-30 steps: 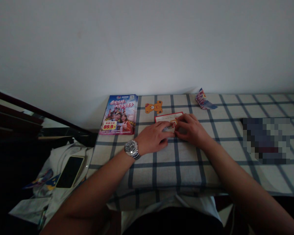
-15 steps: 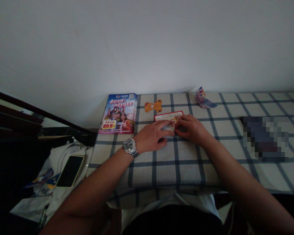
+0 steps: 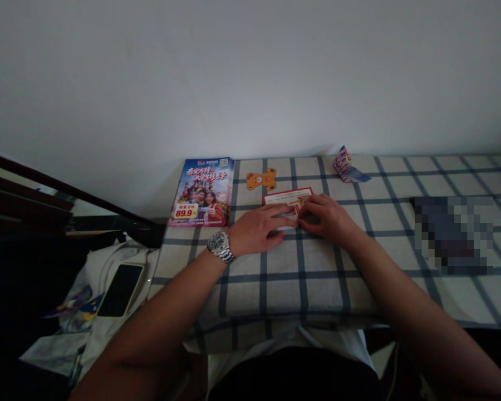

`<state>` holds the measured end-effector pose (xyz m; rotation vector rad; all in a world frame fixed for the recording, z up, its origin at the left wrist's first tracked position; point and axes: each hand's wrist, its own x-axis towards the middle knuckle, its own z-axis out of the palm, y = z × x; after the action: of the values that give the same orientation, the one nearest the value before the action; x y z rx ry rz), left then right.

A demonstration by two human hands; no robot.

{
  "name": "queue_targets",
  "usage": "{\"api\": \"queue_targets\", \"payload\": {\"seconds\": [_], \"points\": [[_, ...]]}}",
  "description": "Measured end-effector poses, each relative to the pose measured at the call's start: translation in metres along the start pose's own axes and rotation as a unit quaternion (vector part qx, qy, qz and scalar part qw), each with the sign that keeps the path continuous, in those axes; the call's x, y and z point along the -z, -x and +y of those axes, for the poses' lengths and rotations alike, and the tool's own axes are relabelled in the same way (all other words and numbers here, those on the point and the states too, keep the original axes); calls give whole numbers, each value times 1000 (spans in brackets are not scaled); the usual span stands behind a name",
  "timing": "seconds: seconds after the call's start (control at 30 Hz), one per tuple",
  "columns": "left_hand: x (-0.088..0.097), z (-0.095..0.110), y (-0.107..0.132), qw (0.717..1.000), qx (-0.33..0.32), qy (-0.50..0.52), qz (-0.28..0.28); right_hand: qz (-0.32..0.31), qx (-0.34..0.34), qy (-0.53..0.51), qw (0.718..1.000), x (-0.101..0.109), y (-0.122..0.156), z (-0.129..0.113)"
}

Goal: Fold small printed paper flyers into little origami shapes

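A small printed sheet with a red border point(image 3: 286, 195) lies flat on the checked tablecloth, its lower part covered by my hands. My left hand point(image 3: 256, 229), with a metal watch at the wrist, rests over the sheet's lower left; its fingers stretch to the right, slightly apart. At the sheet's right side my right hand point(image 3: 328, 221) has thumb and forefinger brought together in a pinch at the paper. The two hands' fingertips nearly meet. Just beyond the sheet is an orange teddy bear figure point(image 3: 261, 179) on the cloth.
A stack of colourful flyers point(image 3: 202, 192) lies at the table's left end. Crumpled printed paper point(image 3: 348, 167) sits near the wall point(image 3: 250, 78). To the right is a dark, pixelated item point(image 3: 446, 234). A phone point(image 3: 121, 289) rests on white bags, lower left.
My left thumb and fingers have shifted slightly over the sheet. My right hand keeps nearly the same pinch, and the sheet stays in place.
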<state>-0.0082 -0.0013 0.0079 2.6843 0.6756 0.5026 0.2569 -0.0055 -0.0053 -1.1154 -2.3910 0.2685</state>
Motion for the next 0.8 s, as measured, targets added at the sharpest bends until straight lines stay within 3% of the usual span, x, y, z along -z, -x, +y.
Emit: {"api": "queue_targets", "payload": {"seconds": [0.8], "points": [[-2, 4, 0, 999, -2, -48, -3, 5, -16, -3, 1000, -1, 0, -2]]}}
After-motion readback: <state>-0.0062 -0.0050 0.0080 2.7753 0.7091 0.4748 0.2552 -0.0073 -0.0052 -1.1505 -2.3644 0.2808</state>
